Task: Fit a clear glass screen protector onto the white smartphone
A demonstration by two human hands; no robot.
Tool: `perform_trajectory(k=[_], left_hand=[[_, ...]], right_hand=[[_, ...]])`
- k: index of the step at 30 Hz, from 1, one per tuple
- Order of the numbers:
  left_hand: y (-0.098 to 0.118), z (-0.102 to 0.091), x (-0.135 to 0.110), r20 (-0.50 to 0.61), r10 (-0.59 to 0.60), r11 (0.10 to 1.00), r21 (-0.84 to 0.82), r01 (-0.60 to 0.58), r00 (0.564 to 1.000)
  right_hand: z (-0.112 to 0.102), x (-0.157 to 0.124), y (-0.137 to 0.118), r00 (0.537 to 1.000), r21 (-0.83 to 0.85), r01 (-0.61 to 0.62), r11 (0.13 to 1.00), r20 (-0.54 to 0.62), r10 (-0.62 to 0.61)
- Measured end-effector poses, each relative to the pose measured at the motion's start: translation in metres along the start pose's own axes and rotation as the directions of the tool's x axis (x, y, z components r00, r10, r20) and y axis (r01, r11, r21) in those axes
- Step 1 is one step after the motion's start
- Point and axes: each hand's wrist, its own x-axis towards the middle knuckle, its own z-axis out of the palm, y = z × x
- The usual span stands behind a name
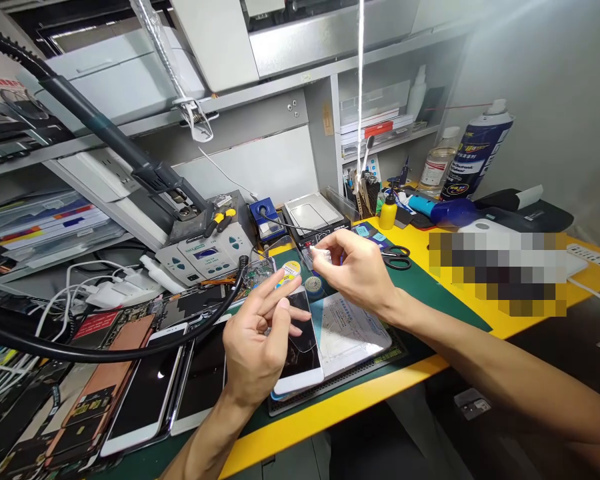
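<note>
A white smartphone lies screen up on the green mat near the bench's front edge. My left hand hovers over its upper part, fingers curled and pinching the edge of a clear film that curves above the screen. My right hand is raised a little further back and to the right, thumb and fingers pinched on a small clear tab or wrapper. A printed white sheet lies on the mat just right of the phone.
Several phones and opened phone bodies lie at the left. Behind stand a soldering station, a black hose, scissors, a yellow bottle, a spray can and shelves. The bench has a yellow edge.
</note>
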Motion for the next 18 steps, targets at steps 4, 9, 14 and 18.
perform_trajectory(k=[4, 9, 14, 18], left_hand=[[0.004, -0.002, 0.002, 0.010, -0.055, 0.997, -0.062, 0.055, 0.998], [0.002, -0.006, 0.006, 0.047, -0.110, 0.982, -0.151, 0.116, 0.993], [-0.005, -0.011, 0.010, 0.087, -0.138, 0.968, -0.197, 0.152, 0.987], [-0.009, -0.013, 0.011, 0.132, -0.167, 0.949, -0.248, 0.196, 0.977]], right_hand=[[-0.010, 0.009, -0.002, 0.979, 0.319, -0.201, 0.926, 0.081, 0.185], [-0.015, 0.015, -0.007, 0.920, 0.493, -0.390, 0.778, 0.239, 0.310], [-0.017, 0.018, -0.008, 0.832, 0.485, -0.552, 0.679, 0.378, 0.406], [-0.018, 0.019, -0.009, 0.812, 0.515, -0.581, 0.630, 0.419, 0.407]])
